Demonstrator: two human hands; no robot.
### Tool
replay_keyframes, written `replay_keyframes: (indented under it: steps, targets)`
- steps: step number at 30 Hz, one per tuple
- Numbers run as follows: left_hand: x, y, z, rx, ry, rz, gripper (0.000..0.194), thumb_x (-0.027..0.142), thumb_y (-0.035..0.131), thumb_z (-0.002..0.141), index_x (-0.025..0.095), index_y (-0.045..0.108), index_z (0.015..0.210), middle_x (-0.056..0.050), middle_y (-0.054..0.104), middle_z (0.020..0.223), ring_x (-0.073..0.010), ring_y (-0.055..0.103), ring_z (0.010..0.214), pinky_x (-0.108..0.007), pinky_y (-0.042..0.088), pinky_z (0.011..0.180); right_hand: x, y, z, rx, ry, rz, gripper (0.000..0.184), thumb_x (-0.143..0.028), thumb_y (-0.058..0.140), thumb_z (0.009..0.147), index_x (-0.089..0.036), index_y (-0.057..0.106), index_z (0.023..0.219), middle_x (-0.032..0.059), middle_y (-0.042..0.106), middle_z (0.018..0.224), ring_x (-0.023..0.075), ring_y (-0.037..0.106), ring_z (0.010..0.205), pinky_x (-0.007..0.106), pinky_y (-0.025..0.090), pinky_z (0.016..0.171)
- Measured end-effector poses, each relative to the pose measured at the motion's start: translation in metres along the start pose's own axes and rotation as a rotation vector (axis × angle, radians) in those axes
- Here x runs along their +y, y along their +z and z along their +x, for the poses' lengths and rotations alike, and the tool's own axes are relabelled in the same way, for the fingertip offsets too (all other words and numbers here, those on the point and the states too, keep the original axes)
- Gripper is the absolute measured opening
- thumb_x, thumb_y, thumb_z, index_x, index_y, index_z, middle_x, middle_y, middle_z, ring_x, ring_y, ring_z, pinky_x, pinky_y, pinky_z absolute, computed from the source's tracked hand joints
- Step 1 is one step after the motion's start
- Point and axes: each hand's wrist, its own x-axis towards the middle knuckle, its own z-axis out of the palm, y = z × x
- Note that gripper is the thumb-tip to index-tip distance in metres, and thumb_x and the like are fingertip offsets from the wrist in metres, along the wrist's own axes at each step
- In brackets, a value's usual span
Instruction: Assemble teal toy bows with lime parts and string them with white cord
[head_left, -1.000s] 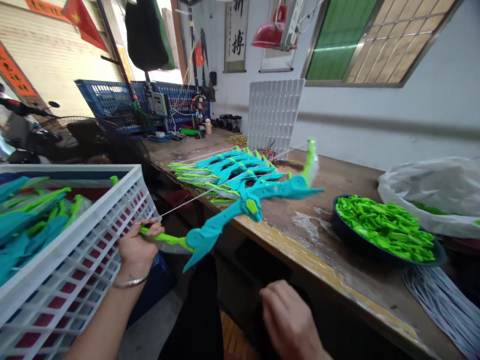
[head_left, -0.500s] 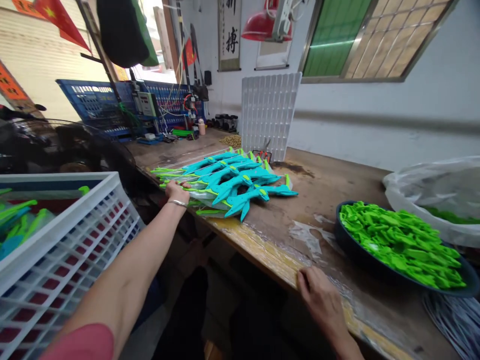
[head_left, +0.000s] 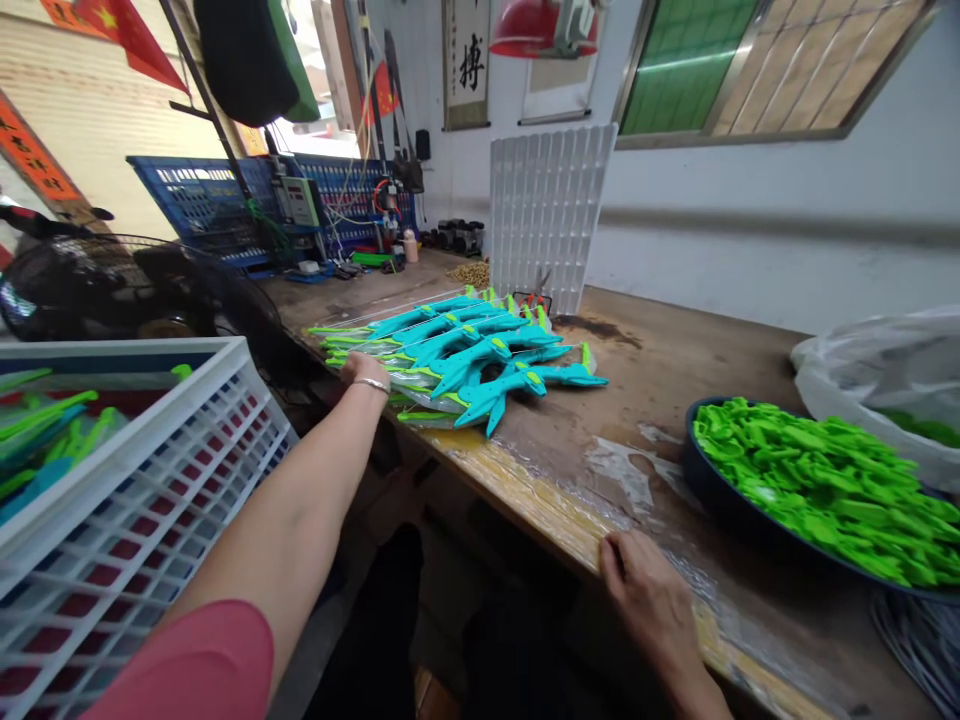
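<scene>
Rows of turquoise-and-lime plastic toys [head_left: 480,355], shaped somewhat like bows and strung with thin white cords, lie overlapping on the wooden table [head_left: 645,350]. My left hand [head_left: 365,370] reaches to their near left ends, its fingers closed around the lime tips; the fingertips are partly hidden, so how many it grips does not show. My right hand [head_left: 646,590] rests at the table's front edge, fingers curled against the yellow-taped rim, well apart from the toys.
A dark basin [head_left: 697,480] heaped with lime green pieces stands on the right, beside a clear plastic bag [head_left: 832,350]. At left is a white crate [head_left: 225,350] with more such toys. Behind the toys are an upright ribbed panel [head_left: 551,210] and scissors [head_left: 541,282].
The left hand's fingers have curled in at the toys' lime ends, where they were stretched over them before. The right hand stays at the edge. The view has shifted slightly.
</scene>
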Motion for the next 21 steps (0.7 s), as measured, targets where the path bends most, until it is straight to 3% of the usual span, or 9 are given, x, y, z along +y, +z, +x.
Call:
replay_keyframes:
  steps: [2, 4, 6, 8, 9, 12, 15, 18, 21]
  targets:
    - [0.009, -0.005, -0.011, 0.053, 0.106, 0.226, 0.028, 0.036, 0.064, 0.099, 0.015, 0.063, 0.118, -0.007, 0.067, 0.110, -0.0186, 0.067, 0.088, -0.035, 0.060, 0.075, 0.000, 0.001, 0.000, 0.006, 0.000, -0.013, 0.038, -0.034, 0.030, 0.111, -0.021, 0.052, 0.084, 0.0034, 0.055, 0.074, 0.0199, 0.056, 0.069, 0.033, 0.036, 0.067]
    - [0.021, -0.011, -0.023, 0.054, 0.251, 0.451, 0.030, 0.028, 0.064, 0.097, 0.014, 0.060, 0.123, -0.013, 0.062, 0.126, -0.0277, 0.064, 0.111, -0.046, 0.056, 0.090, 0.000, 0.002, 0.001, 0.009, -0.001, -0.022, 0.038, -0.034, 0.029, 0.111, -0.021, 0.051, 0.082, 0.0039, 0.055, 0.073, 0.0201, 0.057, 0.069, 0.033, 0.036, 0.067]
    - [0.030, -0.014, -0.039, -0.031, 0.432, 0.650, 0.035, 0.018, 0.062, 0.094, 0.013, 0.058, 0.128, -0.021, 0.049, 0.145, -0.0376, 0.046, 0.136, -0.056, 0.043, 0.107, 0.000, 0.003, 0.001, 0.012, 0.002, -0.026, 0.037, -0.033, 0.030, 0.110, -0.022, 0.051, 0.082, 0.0042, 0.056, 0.074, 0.0202, 0.057, 0.069, 0.033, 0.037, 0.067]
    - [0.033, -0.010, -0.061, -0.209, 0.621, 0.826, 0.039, 0.015, 0.061, 0.090, 0.013, 0.059, 0.129, -0.022, 0.039, 0.155, -0.0400, 0.029, 0.149, -0.059, 0.028, 0.118, 0.000, 0.004, 0.001, 0.017, -0.004, -0.023, 0.037, -0.033, 0.030, 0.110, -0.022, 0.051, 0.081, 0.0040, 0.057, 0.074, 0.0201, 0.057, 0.069, 0.033, 0.037, 0.067]
    - [0.032, -0.005, -0.074, -0.329, 0.703, 0.903, 0.036, 0.018, 0.062, 0.090, 0.014, 0.062, 0.126, -0.021, 0.042, 0.155, -0.0388, 0.027, 0.150, -0.057, 0.024, 0.121, 0.000, 0.005, 0.001, 0.021, -0.007, -0.022, 0.037, -0.032, 0.030, 0.110, -0.022, 0.051, 0.081, 0.0039, 0.056, 0.074, 0.0201, 0.058, 0.070, 0.033, 0.038, 0.067]
    - [0.015, 0.019, -0.116, -0.716, 0.859, 1.093, 0.022, 0.030, 0.071, 0.087, 0.018, 0.072, 0.106, -0.015, 0.063, 0.133, -0.0333, 0.044, 0.138, -0.048, 0.027, 0.122, -0.002, 0.004, 0.002, 0.041, -0.009, -0.028, 0.037, -0.031, 0.030, 0.110, -0.021, 0.051, 0.081, 0.0036, 0.056, 0.074, 0.0196, 0.058, 0.069, 0.032, 0.038, 0.066]
    - [-0.013, 0.048, -0.148, -0.950, 0.897, 1.255, 0.028, 0.037, 0.077, 0.085, 0.018, 0.073, 0.105, -0.012, 0.069, 0.119, -0.0301, 0.055, 0.126, -0.044, 0.039, 0.114, -0.004, 0.000, 0.003, 0.050, -0.003, -0.025, 0.037, -0.029, 0.030, 0.110, -0.021, 0.051, 0.081, 0.0031, 0.055, 0.073, 0.0187, 0.057, 0.067, 0.031, 0.038, 0.065]
    - [-0.039, 0.069, -0.155, -0.997, 0.848, 1.414, 0.039, 0.038, 0.070, 0.093, 0.016, 0.064, 0.126, -0.012, 0.066, 0.125, -0.0291, 0.061, 0.118, -0.050, 0.049, 0.103, -0.006, -0.003, 0.004, 0.046, -0.009, -0.010, 0.036, -0.026, 0.032, 0.109, -0.021, 0.051, 0.079, 0.0030, 0.055, 0.073, 0.0181, 0.056, 0.068, 0.031, 0.037, 0.065]
    - [-0.056, 0.083, -0.143, -0.996, 0.761, 1.531, 0.043, 0.039, 0.064, 0.098, 0.018, 0.058, 0.135, -0.012, 0.064, 0.128, -0.0269, 0.065, 0.110, -0.050, 0.055, 0.096, -0.006, -0.001, 0.002, 0.020, 0.022, -0.011, 0.033, -0.023, 0.035, 0.108, -0.021, 0.051, 0.079, 0.0033, 0.055, 0.074, 0.0186, 0.055, 0.070, 0.031, 0.037, 0.066]
